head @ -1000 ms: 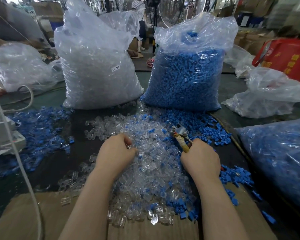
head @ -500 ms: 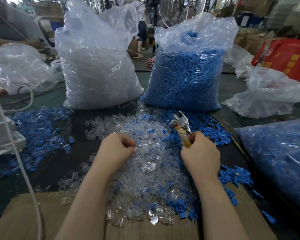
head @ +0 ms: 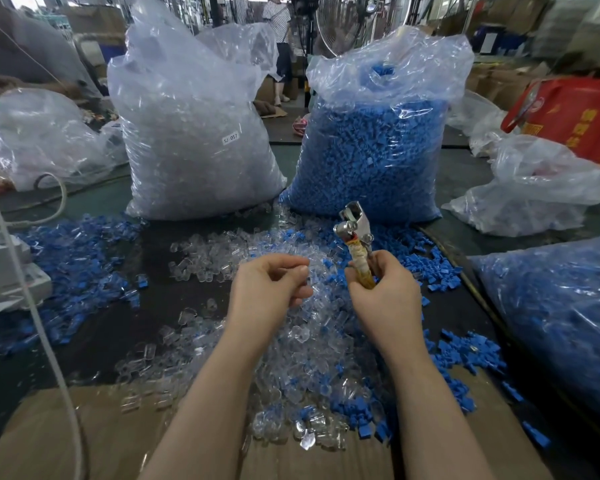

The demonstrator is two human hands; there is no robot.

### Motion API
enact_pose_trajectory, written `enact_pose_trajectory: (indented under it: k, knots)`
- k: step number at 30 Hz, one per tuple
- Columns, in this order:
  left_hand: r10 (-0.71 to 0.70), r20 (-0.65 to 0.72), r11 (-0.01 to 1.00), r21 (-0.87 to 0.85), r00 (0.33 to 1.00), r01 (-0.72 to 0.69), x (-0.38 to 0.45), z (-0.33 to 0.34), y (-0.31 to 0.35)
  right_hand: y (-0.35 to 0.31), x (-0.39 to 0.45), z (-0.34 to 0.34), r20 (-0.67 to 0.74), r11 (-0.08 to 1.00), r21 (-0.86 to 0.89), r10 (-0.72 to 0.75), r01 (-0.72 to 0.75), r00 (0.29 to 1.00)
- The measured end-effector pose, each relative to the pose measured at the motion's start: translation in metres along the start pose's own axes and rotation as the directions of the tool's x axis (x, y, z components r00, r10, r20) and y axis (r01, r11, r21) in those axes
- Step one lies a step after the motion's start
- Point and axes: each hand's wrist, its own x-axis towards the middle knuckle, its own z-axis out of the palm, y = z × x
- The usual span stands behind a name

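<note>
A heap of small clear plastic caps [head: 302, 344] mixed with blue plastic pieces [head: 465, 355] covers the dark table in front of me. My right hand [head: 383, 294] grips the tape-wrapped handle of metal pliers [head: 355, 233], whose head points up and away. My left hand [head: 271, 289] hovers above the heap with its fingers curled; a small clear piece seems pinched at the fingertips, but it is hard to make out.
A big bag of clear caps [head: 194, 133] and a big bag of blue pieces [head: 378, 140] stand behind the heap. Another bag of blue parts [head: 561, 320] lies at right. A white cable [head: 39, 327] and a device [head: 4, 268] sit at left. Cardboard [head: 94, 434] lies near me.
Both hands have risen off the heap. The right hand has tipped the pliers upright. The left hand has lifted from the clear caps with its fingers curled.
</note>
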Motion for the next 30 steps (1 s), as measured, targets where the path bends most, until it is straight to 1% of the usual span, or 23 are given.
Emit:
enact_pose_trajectory:
  k: [5,10,12,16,21,26,30]
  knots:
    - [-0.009,-0.024,0.998,-0.062,1.0,0.008,-0.001,0.004,0.0,-0.001,0.0,0.001,0.02,0.995,0.095,-0.005,0.003,1.0]
    - [-0.018,-0.063,0.995,-0.099,0.998,0.012,-0.001,0.007,-0.001,-0.002,-0.001,0.0,0.087,0.978,0.206,-0.034,0.015,0.996]
    - [-0.01,-0.075,0.994,-0.108,0.997,0.002,-0.002,0.007,-0.001,-0.002,-0.001,0.001,0.119,0.976,0.217,-0.043,0.016,0.992]
    - [0.011,-0.088,0.994,-0.105,0.996,-0.02,-0.004,0.008,0.0,-0.003,-0.003,0.003,0.152,0.982,0.187,-0.064,0.036,0.986]
    - [0.062,-0.086,0.997,-0.03,0.994,-0.065,-0.005,0.01,0.002,-0.004,-0.004,0.003,0.15,0.986,0.164,-0.059,0.034,0.987]
    - [0.168,-0.095,0.978,0.142,0.981,-0.154,-0.004,0.013,0.0,-0.005,-0.003,0.002,0.132,0.988,0.154,-0.026,0.006,0.991]
    - [0.263,-0.08,0.944,0.224,0.961,-0.24,-0.005,0.015,-0.001,-0.006,-0.002,0.003,0.132,0.984,0.177,-0.015,-0.009,0.991]
